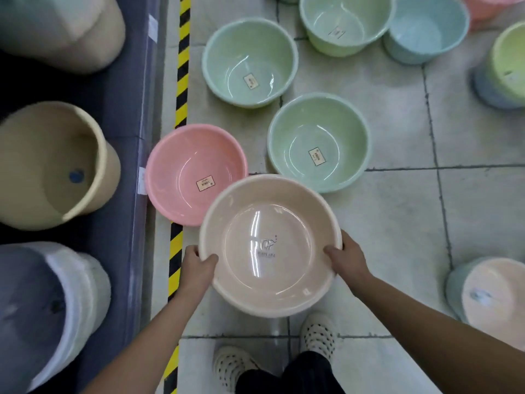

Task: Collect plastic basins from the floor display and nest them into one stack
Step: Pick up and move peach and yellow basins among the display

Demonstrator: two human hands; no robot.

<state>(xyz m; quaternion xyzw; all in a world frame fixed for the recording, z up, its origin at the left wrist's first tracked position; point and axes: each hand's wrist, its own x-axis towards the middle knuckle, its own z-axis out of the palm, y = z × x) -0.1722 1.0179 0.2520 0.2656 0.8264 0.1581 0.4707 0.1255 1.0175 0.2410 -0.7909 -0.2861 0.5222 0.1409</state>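
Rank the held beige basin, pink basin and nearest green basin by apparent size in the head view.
1. beige basin: largest, but held nearer the camera, so unsure.
2. pink basin and green basin: look alike.

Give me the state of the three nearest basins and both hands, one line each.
Beige basin: held by both hands, upright, empty.
Left hand: grips the beige basin's left rim.
Right hand: grips its right rim.
Pink basin: on the floor, upright, untouched.
Nearest green basin: on the floor, upright, untouched.

A pale tiled floor [397, 237] holds a pink basin [181, 155] near a green basin [318, 129], with more basins farther off. Yellow-and-black tape [183, 66] lines its left edge.
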